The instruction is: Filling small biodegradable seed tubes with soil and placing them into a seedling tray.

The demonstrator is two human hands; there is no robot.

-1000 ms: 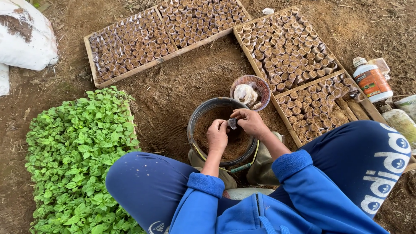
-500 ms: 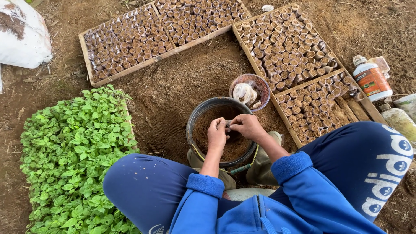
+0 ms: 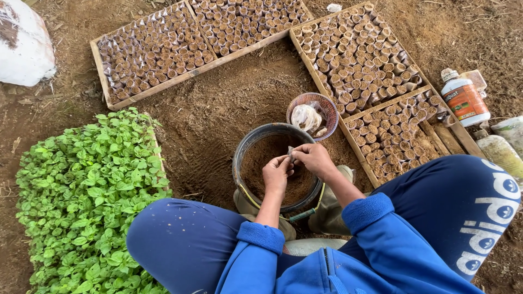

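Pinching a small clear plastic seedling bag [image 3: 291, 154], your left hand [image 3: 277, 173] and right hand [image 3: 313, 159] clamped fingers on it, above the round black soil-filled bucket [image 3: 246, 150], pink basket [image 3: 322, 102] just beyond that bucket.

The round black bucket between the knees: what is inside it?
The bucket holds loose brown soil. Both hands, left and right, pinch a small clear bag above it, covering the soil beneath.

- Bag [image 3: 291, 154]: small, thin, translucent plastic seedling bag, pinched between the fingertips of both hands and held over the bucket. Too small to tell whether it holds soil.
- Bucket [image 3: 248, 146]: round, dark, with a worn rim; upright on bare earth between the knees. Filled partway with fine, loose brown soil [image 3: 260, 166], its surface uneven.
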